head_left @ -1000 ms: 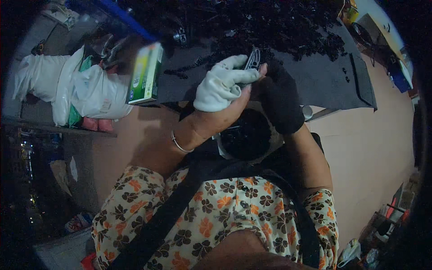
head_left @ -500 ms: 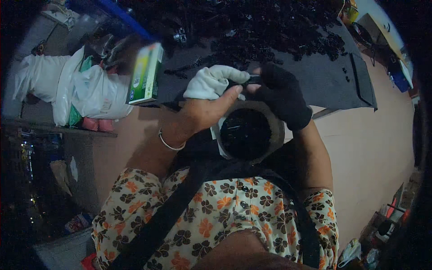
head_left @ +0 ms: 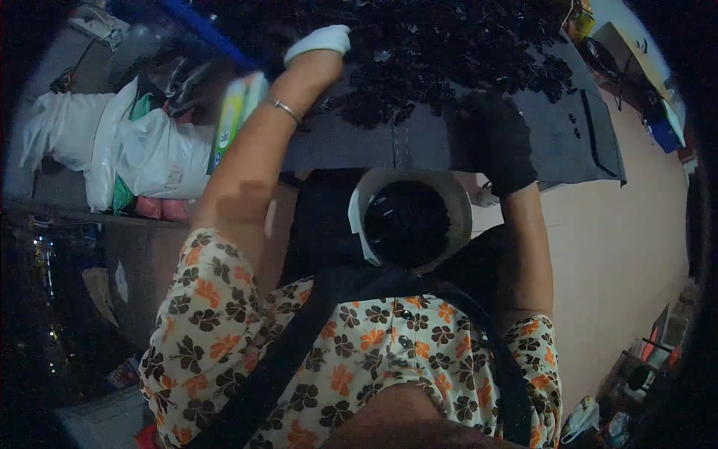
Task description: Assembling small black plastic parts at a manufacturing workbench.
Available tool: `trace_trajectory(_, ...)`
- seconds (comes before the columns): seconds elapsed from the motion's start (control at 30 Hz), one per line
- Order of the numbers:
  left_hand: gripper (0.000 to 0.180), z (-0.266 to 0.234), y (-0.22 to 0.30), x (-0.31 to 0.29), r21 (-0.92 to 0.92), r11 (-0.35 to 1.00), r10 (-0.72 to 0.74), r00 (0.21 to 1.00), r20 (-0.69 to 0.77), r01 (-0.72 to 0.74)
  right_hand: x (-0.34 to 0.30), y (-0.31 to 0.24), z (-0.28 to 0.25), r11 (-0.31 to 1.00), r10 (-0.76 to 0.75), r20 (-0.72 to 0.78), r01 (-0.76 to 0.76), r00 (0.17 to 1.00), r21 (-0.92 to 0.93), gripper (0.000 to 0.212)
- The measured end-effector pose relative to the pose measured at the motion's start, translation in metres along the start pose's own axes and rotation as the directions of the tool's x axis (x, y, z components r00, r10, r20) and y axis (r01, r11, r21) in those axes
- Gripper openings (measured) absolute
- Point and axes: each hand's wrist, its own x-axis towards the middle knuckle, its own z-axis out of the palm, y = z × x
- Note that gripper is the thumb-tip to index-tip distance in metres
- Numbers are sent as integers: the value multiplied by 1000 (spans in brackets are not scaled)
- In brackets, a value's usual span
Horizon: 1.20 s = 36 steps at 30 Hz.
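My left hand [head_left: 320, 43], in a white glove, reaches out over the far left part of a heap of small black parts [head_left: 449, 56] on the dark table [head_left: 426, 142]. Its fingers point away and I cannot make out what they touch. Near the table's front edge, on the right, is my right hand [head_left: 502, 146] in a black glove. Its fingers blend into the dark surface, and whether they hold anything is hidden. Below the edge, between my arms, stands a round pale bucket [head_left: 462, 213] with dark contents [head_left: 407, 224].
A green and white box [head_left: 233, 123] stands at the table's left, partly behind my left forearm. Stuffed white plastic bags [head_left: 161, 150] lie on a surface farther left. A blue bar [head_left: 206, 30] crosses the far left. A few tiny black bits [head_left: 574, 126] lie near the right edge.
My hands, earlier together above the bucket around a small dark piece, have come apart. The left has gone forward to the heap; the right has moved a little right.
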Motion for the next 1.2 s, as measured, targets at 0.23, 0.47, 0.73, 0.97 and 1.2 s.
trace_trajectory(0.23,35,-1,0,0,-17,990,135,987,-84,-137,7,-13,-8,961,132,145,-163,981,224,23)
trace_trajectory(0.47,20,-25,27,-41,-491,813,124,916,-380,-314,6,-10,-6,786,217,-83,-124,973,606,16)
trace_trajectory(0.73,20,-27,63,-83,-986,119,54,990,128,120,1,-33,-6,789,135,-129,-28,982,614,20)
trace_trajectory(0.97,27,-53,90,-110,-942,334,102,992,70,32,-2,-47,-8,665,199,74,-190,977,722,17)
trace_trajectory(1.2,30,-51,88,-115,-967,241,132,985,114,79,5,-58,-18,206,361,404,-494,841,844,19)
